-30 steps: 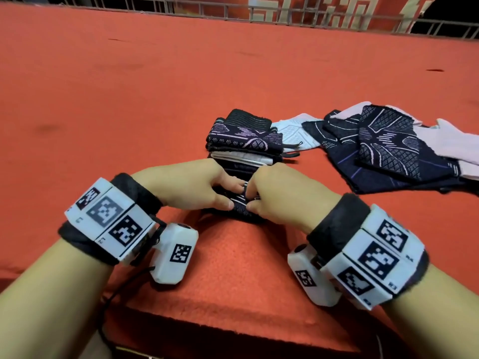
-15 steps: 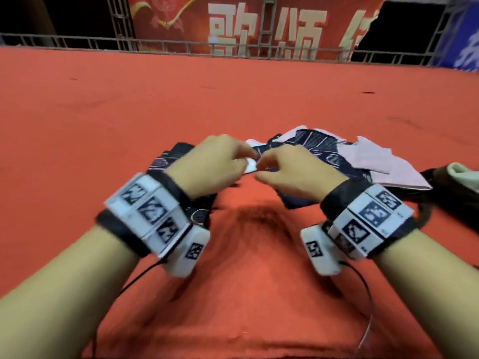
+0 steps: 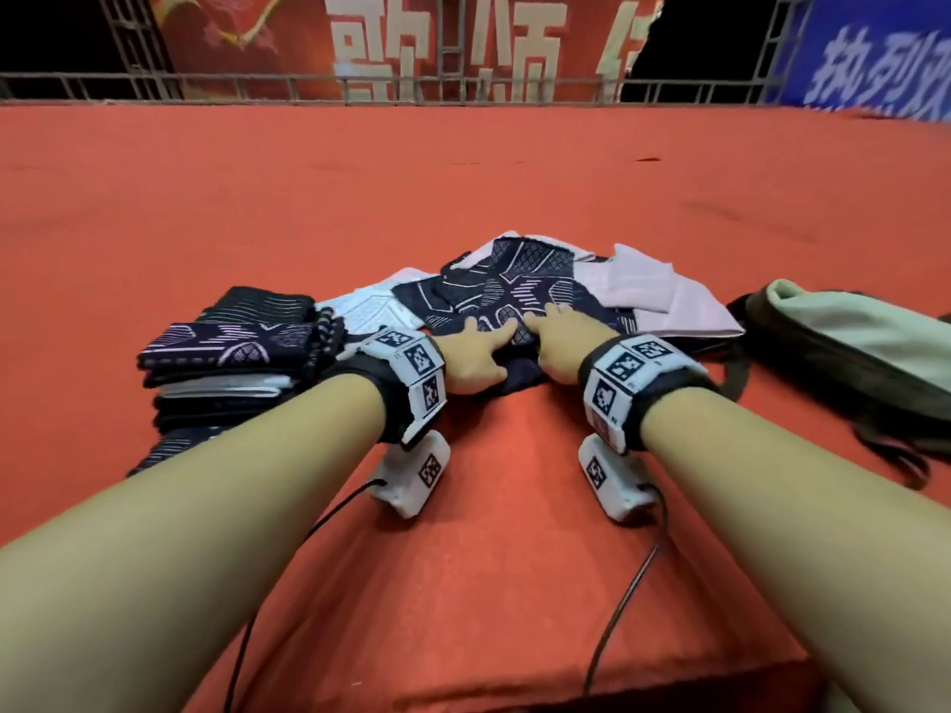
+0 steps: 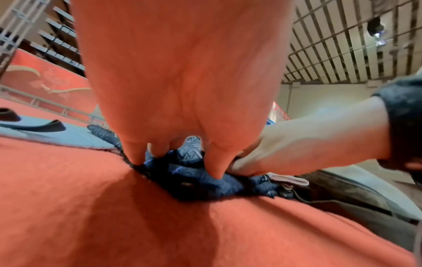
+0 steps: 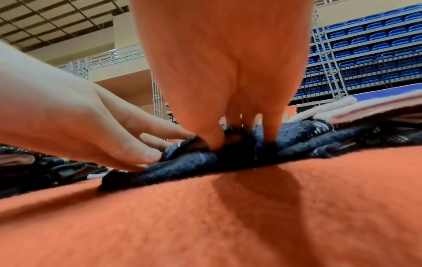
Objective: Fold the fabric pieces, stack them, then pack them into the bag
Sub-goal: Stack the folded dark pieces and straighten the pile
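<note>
- A dark fabric piece (image 3: pixel 507 321) with pale lines lies on the red desk (image 3: pixel 489 558), at the near edge of a loose heap (image 3: pixel 607 285) of dark and pink pieces.
- This piece is not yet folded. Its near edge is bunched up, as the wrist views show.
- The left hand (image 3: pixel 471 360) is set on the left part of the piece. Its fingers (image 4: pixel 214 162) are curled down into the cloth, and the edge seems to be pinched by them.
- The right hand (image 3: pixel 558 347) is set just beside it on the right part. Its fingers (image 5: pixel 212 139) are curled into the cloth too, with a bit of it clamped between them.
- The two hands are nearly touching, with the piece under both.
- A stack (image 3: pixel 231 362) of folded pieces stands to the left, near the left wrist. So some of the folding and stacking looks done.
- Several pieces are still loose in the heap, so more folding is left.
- A grey-green bag (image 3: pixel 849 347) lies to the right, just beside the heap. Nothing can be seen packed into it, so the packing seems not yet begun.
</note>
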